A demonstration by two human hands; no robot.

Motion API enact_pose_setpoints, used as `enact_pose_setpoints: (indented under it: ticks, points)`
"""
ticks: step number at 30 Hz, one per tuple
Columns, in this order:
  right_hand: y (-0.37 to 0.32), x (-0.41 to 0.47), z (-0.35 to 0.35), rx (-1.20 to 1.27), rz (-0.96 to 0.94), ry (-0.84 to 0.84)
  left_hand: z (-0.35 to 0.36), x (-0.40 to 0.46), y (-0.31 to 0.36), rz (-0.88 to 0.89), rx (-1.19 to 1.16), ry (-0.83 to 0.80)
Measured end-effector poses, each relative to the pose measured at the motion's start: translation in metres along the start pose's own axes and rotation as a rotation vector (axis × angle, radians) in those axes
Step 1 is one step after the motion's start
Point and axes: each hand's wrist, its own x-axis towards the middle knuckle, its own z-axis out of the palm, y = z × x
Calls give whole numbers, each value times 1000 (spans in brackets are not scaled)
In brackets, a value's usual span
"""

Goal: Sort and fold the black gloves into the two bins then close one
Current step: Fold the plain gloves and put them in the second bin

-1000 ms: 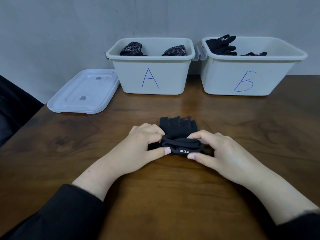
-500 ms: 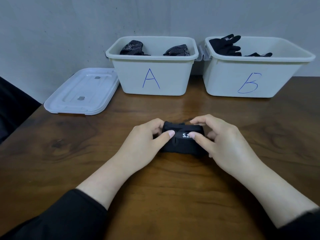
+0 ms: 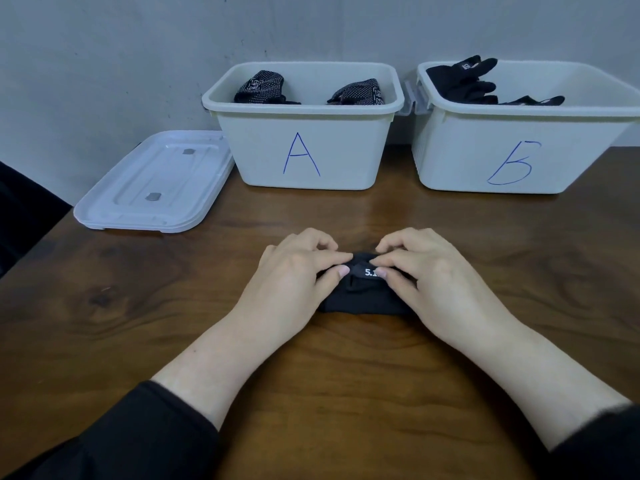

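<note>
Folded glove [image 3: 363, 292] lies on the desk [image 3: 138, 306], near centre, in a compact bundle; white "5.1" print faces up on its far edge. Left hand [image 3: 298, 271] and right hand [image 3: 429, 271] sit on either side of the bundle, fingers curled. Each grip is closed on the glove: thumb and fingertips of both hands pinch the fabric at its top fold, thumbs almost meeting beside the print.

Bin A [image 3: 301, 147] stands far centre, open, with two dotted gloves [image 3: 263, 86] showing above its rim. Bin B [image 3: 519, 150] stands just right of it, also open, with plain black gloves [image 3: 464, 81] inside, the fingers of one poking over the far left rim. The latches of the two bins nearly touch. Lid [image 3: 156, 181] lies flat on the desk, left of bin A, its right edge just beside that bin. Black sleeves cover both forearms at the near edge.
</note>
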Motion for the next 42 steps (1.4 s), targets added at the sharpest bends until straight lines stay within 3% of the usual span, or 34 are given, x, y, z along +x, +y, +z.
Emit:
enact_pose_setpoints:
  ticks: [4, 7, 13, 15, 17, 20, 22, 26, 29, 33, 36, 42]
  points:
    - [3, 2, -3, 203, 110, -6, -1, 3, -4, -39, 6, -89]
    - [3, 1, -1, 98, 9, -2, -1, 5, -5, -42, 17, -96]
    - [10, -3, -15, 58, 5, -297, -5, 2, -11, -30, 13, -166]
    - [9, -4, -13, 41, 11, -289, -4, 1, -13, -32, -14, -142]
    - [5, -3, -8, 30, -6, -195, -7, 0, -12, -53, -131, 29]
    - [-6, -2, -2, -44, -2, -76, -20, -7, -1, -101, -267, 455]
    - [-10, -4, -1, -53, 47, -7, -26, -15, 13, -227, -417, 521]
    - [-6, -6, -3, -36, 185, 157, -17, -22, 44, -578, -757, 212]
    - [-9, -6, -5, -65, 184, 232, -3, -19, 62, -698, -1062, 22]
    - [-26, -10, -4, -24, 104, 158, 0, -3, 83, -704, -1481, 55]
    - [-35, -16, -14, 79, 140, 90, -2, 12, 89, -673, -1467, 110]
    - [-15, -7, -58, 610, 493, 322, -1, 34, 102, -563, -1331, -37]
